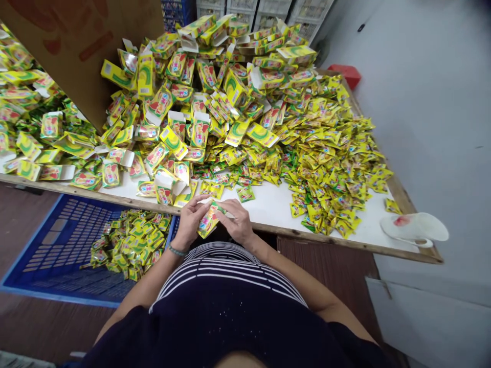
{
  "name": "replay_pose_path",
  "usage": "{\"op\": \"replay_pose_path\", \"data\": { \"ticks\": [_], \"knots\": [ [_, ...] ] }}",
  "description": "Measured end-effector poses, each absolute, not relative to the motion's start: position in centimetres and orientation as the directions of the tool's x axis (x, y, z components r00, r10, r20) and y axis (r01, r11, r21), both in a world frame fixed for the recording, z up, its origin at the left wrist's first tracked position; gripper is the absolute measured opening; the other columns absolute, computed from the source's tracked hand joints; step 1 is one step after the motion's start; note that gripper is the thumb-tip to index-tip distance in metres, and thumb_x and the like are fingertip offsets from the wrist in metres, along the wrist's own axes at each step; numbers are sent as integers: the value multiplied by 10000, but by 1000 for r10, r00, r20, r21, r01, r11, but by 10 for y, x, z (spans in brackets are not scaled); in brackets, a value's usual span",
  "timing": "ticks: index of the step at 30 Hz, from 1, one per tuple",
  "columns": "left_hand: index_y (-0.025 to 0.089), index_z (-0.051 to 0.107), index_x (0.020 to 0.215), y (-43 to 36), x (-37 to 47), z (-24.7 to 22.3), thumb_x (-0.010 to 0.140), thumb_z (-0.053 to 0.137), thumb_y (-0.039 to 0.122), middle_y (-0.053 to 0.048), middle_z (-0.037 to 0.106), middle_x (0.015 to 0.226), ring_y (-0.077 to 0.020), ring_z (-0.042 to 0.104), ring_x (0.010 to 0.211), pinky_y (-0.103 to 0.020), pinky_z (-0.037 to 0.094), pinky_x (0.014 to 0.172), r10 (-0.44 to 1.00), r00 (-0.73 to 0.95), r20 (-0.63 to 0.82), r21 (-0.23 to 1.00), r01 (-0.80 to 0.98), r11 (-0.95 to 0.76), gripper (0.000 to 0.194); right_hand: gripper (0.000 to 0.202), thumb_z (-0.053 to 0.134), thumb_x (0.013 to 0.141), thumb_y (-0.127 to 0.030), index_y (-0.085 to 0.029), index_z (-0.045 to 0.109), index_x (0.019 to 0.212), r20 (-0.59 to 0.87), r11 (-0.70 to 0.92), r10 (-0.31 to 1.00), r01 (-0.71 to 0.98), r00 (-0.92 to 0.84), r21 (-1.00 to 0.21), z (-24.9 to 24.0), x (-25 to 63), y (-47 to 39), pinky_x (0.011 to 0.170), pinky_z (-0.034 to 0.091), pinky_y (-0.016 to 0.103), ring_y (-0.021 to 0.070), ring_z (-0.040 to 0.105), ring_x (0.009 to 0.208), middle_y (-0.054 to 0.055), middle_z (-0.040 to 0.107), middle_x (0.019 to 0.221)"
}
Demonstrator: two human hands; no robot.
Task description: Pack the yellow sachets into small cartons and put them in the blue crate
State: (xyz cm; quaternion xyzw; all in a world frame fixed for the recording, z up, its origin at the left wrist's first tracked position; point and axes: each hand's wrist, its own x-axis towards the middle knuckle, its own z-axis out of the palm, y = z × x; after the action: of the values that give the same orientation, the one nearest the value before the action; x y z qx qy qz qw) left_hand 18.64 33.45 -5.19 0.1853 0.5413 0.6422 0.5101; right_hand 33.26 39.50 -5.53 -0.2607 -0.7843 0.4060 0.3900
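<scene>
the left hand (188, 224) and right hand (240, 223) pinch a small printed carton (207, 223) between their fingers, at the front edge of the worktop (271, 203), where cartons and yellow sachets (326, 163) lie heaped.

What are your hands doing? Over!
Left hand, right hand: both on one small box. Box by table's near edge. Loose sachets, piled boxes beyond.

Yellow and green on the small box (208, 221), with splashes of red! Yellow again across the packets (330, 168), white on the table (270, 204), bright blue for the basket (48, 250). The shirt (230, 301): navy, striped white! White scoop (422, 226), red patch; brown cardboard (80, 66), reddish print.
</scene>
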Motion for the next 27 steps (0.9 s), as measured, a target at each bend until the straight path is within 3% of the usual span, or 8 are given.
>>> {"op": "replay_pose_path", "data": {
  "ticks": [4, 6, 9, 11, 15, 19, 21, 27],
  "knots": [
    [179, 711, 1017, 288, 130, -41, 611, 843, 517, -26, 694, 669, -204, 650, 646, -303, 477, 636, 799, -501, -333, 931, -41, 362, 545, 226, 603, 940, -368, -254, 780, 1023, 334, 578, 561, 70, -757, -813, -77, 320, 396, 929, 516, 390, 210, 665, 967, 69, 766, 1041],
    [201, 734, 970, 263, 95, -30, 678, 786, 512, -47, 695, 665, -250, 646, 673, -338, 457, 647, 742, -613, -272, 743, 356, 567, 429, 193, 619, 929, -328, -241, 784, 979, 297, 568, 620, 155, -726, -809, -88, 314, 412, 919, 513, 383, 215, 667, 962, 76, 765, 1028],
    [188, 716, 1043, 250, 68, -17, 781, 675, 482, -116, 736, 856, -325, 657, 835, -404, 463, 732, 678, -735, -10, 393, 620, 679, 396, 237, 543, 959, -245, -214, 777, 952, 222, 461, 841, 437, -494, -773, -98, 304, 455, 857, 503, 400, 247, 651, 927, 97, 755, 978],
    [178, 701, 1054, 267, 78, -17, 849, 591, 455, -131, 731, 942, -321, 651, 908, -408, 465, 782, 721, -683, 115, 363, 705, 609, 361, 271, 502, 967, -185, -204, 766, 1026, 236, 483, 853, 535, -465, -693, -98, 296, 486, 914, 465, 424, 262, 617, 981, 108, 745, 1018],
    [168, 700, 913, 344, 130, -41, 919, 522, 418, -146, 698, 921, -307, 626, 927, -398, 451, 828, 860, -492, 137, 434, 810, 394, 307, 433, 646, 880, -146, -165, 652, 1312, 190, 619, 754, 585, -628, -524, -96, 285, 521, 941, 424, 443, 306, 537, 1088, 166, 695, 1193],
    [109, 681, 920, 409, 163, -73, 800, 731, 417, -215, 649, 947, -380, 577, 1000, -444, 423, 862, 895, -445, 42, 434, 814, 385, 334, 324, 657, 852, -141, -182, 725, 1166, 120, 604, 774, 667, -622, -437, -102, 294, 515, 930, 420, 437, 302, 527, 1077, 151, 696, 1076],
    [106, 665, 937, 421, 168, -85, 760, 785, 337, -219, 635, 987, -382, 558, 1036, -442, 412, 883, 905, -424, 33, 459, 811, 363, 315, 237, 621, 861, -146, -183, 751, 1056, 130, 579, 792, 667, -596, -469, -108, 307, 509, 929, 429, 426, 282, 551, 1047, 132, 692, 1036],
    [170, 619, 831, 415, 171, -95, 810, 714, 214, -126, 648, 871, -290, 600, 897, -378, 429, 813, 918, -394, 51, 607, 742, 285, 107, 242, 622, 863, -306, -189, 720, 1050, 149, 339, 914, 509, -376, -791, -114, 339, 496, 892, 489, 397, 264, 644, 994, 106, 722, 1055]
  ]
}}
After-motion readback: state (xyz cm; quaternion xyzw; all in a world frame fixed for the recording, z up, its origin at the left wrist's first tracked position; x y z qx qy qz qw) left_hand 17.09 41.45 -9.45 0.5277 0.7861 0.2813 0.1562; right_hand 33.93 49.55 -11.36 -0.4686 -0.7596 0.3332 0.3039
